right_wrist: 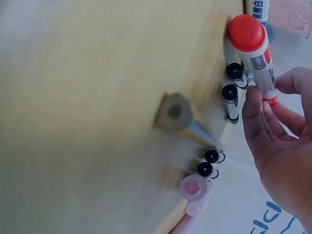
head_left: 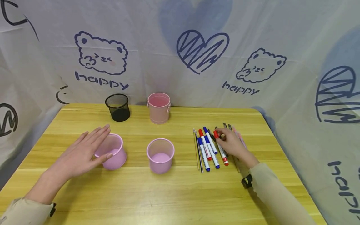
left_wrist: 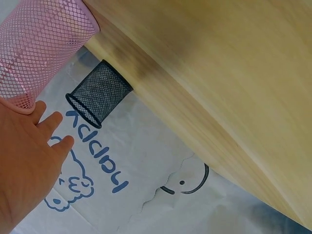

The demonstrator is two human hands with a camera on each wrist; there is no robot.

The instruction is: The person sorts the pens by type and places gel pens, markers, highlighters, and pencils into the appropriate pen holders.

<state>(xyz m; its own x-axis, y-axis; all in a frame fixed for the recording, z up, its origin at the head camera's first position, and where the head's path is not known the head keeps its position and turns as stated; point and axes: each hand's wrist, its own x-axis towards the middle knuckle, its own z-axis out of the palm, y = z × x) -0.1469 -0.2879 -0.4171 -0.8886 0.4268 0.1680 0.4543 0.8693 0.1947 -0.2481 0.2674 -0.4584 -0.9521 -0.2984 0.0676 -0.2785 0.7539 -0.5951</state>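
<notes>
My left hand [head_left: 81, 151], fingers extended, is at the rim of the left pink mesh cup [head_left: 116, 161]; in the left wrist view the fingertips are close to that rim, and whether they touch it I cannot tell. At the right of the table, my right hand [head_left: 233, 144] pinches a red-capped whiteboard marker [right_wrist: 261, 66] near one end between thumb and fingers. Beside it lie blue markers [head_left: 204, 159] and another red marker [head_left: 206, 148]. Black-capped markers [right_wrist: 231, 100] and a blurred pencil [right_wrist: 180, 117] show in the right wrist view.
A second pink mesh cup [head_left: 160, 164] stands mid-table. Behind are a black mesh cup [head_left: 120, 114] and a pink bucket [head_left: 159, 112]. Two thin pencils [head_left: 199, 156] lie left of the markers. A printed cloth [head_left: 157, 62] hangs beyond the table's far edge.
</notes>
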